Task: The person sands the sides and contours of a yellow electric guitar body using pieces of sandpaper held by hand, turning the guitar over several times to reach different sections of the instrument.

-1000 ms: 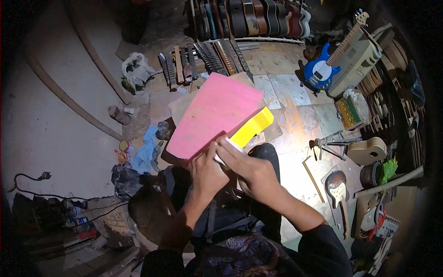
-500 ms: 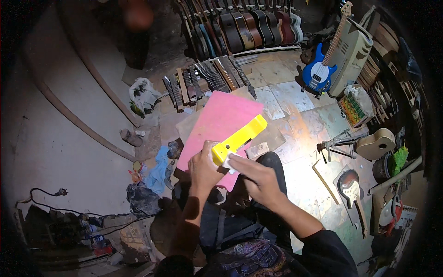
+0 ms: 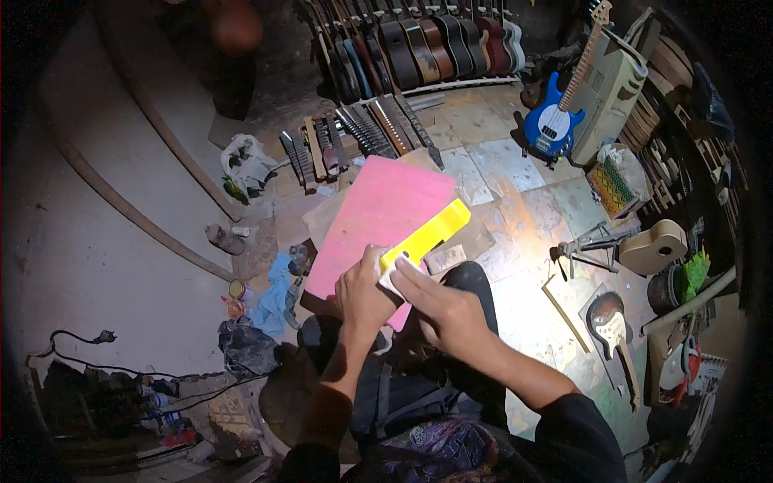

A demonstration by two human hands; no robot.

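We locate the yellow block [image 3: 427,233] at the centre of the frame, slanting from the hands toward the upper right. Our left grip [image 3: 364,291] is closed around its near end; part of the hold is hidden. Our right grip [image 3: 452,315] holds a white pad [image 3: 392,282] with the fingers extended, pressing it to the same end. In view, the block overlaps the right side of a pink board [image 3: 374,213]. A pale block [image 3: 446,258] sits just right of that board. At upper centre we see a row of guitars [image 3: 435,50] above a group of necks [image 3: 372,133]. A blue bass [image 3: 552,122] stands at upper right. A blue cloth [image 3: 272,299] lies on the floor [image 3: 531,278], left of centre.
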